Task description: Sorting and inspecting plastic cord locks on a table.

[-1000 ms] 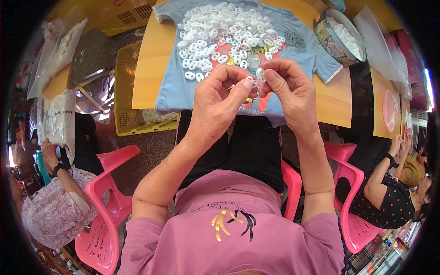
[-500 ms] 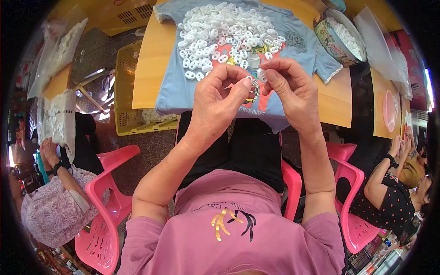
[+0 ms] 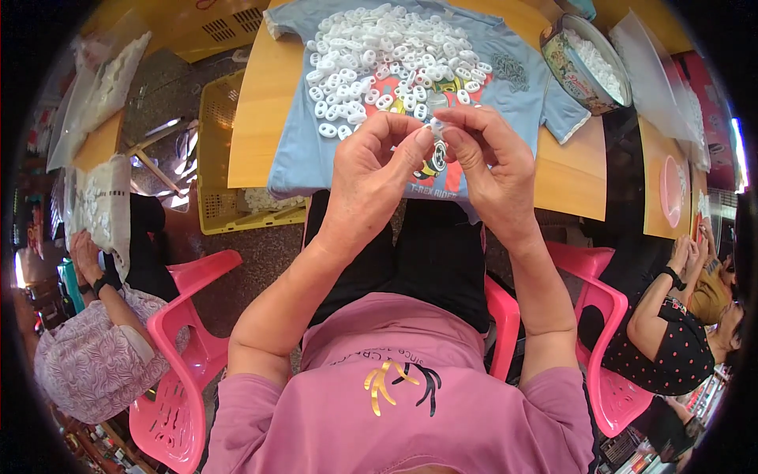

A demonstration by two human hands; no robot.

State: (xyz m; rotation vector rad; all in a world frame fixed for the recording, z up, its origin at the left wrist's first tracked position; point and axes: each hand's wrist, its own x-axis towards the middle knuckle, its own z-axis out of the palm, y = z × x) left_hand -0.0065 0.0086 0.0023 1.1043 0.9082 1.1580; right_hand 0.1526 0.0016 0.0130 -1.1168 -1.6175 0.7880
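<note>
My left hand (image 3: 377,162) and my right hand (image 3: 491,162) meet fingertip to fingertip above the near part of a light blue T-shirt (image 3: 294,154). Between the right thumb and forefinger is a small white oval plastic piece (image 3: 437,125), partly hidden by the fingers. My left thumb and forefinger are pinched against its left side; whatever they hold is too small to make out. Just beyond the hands, a heap of white two-holed plastic pieces (image 3: 387,43) covers the shirt. A little pile of thin grey metal bits (image 3: 510,71) lies right of the heap.
The shirt is spread on a wooden table (image 3: 264,103). An oval tin (image 3: 562,71) of white pieces stands at the far right. Left of the table is a yellow crate (image 3: 217,170). Pink chairs (image 3: 178,347) flank me, with people seated on both sides.
My right hand has moved left, bringing the white plastic piece up to the left fingertips. The gap between the hands has closed. My left hand has hardly moved.
</note>
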